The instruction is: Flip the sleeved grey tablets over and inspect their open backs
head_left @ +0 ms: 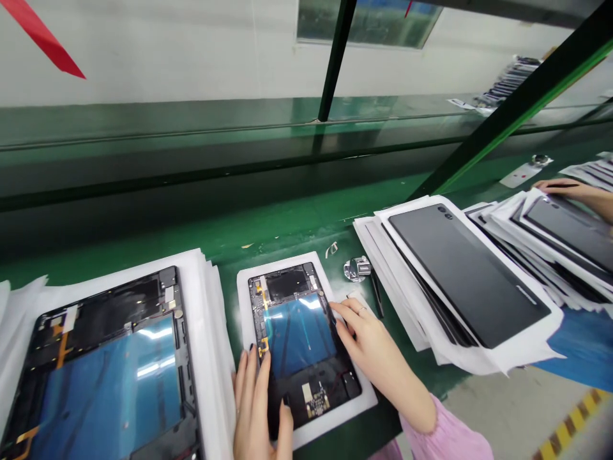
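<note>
An opened tablet (301, 338) with a blue inner panel and bare circuit parts lies on a white foam sheet (354, 399) in front of me. My left hand (258, 402) lies flat along the tablet's left edge, fingers stretched out, thumb on its lower part. My right hand (368, 342) rests on the tablet's right edge, fingers extended and close together, pressing the frame. Neither hand holds anything.
A stack of opened tablets (110, 377) on foam sits at the left. Grey tablet back covers (467, 275) on foam sheets pile up at the right. A small metal tool (357, 268) and a dark pen (377, 294) lie between. Another person's hand (575, 191) reaches in far right.
</note>
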Tool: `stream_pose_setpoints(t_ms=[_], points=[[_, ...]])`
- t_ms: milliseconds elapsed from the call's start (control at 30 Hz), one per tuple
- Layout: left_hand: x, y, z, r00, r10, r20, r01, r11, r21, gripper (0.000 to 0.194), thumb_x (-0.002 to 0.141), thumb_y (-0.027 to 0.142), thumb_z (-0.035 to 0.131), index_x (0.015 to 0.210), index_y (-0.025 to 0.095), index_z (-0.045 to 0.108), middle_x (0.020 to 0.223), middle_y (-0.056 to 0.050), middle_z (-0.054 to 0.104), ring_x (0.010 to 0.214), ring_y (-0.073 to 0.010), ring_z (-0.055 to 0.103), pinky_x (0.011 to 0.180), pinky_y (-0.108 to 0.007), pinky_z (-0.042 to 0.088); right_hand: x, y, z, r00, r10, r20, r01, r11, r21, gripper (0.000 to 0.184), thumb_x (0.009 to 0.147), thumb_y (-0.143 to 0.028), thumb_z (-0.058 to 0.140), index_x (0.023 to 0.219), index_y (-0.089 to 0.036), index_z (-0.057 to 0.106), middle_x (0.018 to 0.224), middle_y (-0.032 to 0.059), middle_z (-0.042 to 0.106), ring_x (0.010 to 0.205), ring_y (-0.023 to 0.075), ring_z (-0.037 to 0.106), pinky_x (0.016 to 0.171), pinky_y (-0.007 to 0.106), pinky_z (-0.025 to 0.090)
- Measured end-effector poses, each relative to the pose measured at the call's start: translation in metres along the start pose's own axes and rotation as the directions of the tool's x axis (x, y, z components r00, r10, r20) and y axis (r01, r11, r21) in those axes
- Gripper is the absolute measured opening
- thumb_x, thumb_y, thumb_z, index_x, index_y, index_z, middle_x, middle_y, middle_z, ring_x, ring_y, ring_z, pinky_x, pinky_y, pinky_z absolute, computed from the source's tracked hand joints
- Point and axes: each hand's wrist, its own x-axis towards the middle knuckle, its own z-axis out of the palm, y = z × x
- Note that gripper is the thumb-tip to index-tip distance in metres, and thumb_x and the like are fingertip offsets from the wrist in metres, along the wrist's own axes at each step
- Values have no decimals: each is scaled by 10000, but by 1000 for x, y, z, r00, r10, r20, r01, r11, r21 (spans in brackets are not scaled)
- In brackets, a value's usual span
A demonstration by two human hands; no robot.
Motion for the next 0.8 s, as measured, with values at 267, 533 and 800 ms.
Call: stream_pose_setpoints(t_ms=[267,533,800], points=[[2,-7,3,998,51,-31,-50,998,24,655,953,61,430,1523,368,333,1529,-82,488,1533,-301,229,1214,-612,253,36,18,-33,947,-13,-321,-52,980,-193,395,944,-219,500,1296,-88,622,1283,209,664,1183,382,613,967,563,537],[5,-12,4,986,154,-62,-151,988,44,446,950,51,391,1322,256,527,1370,-101,623,1516,-211,283,1242,-436,213,49,46,-9,942,75,-326,-102,992,-69,344,935,-219,492,1190,-133,707,1293,189,687,1210,334,643,1018,546,536],[4,-8,4,990,123,-66,-123,992,4,433,952,63,397,1309,261,542,1386,-107,610,1504,-256,308,1214,-495,278,51,57,-8,929,115,-353,-130,991,-19,317,928,-225,518,1139,-153,743,1278,201,687,1196,331,660,924,520,599]])
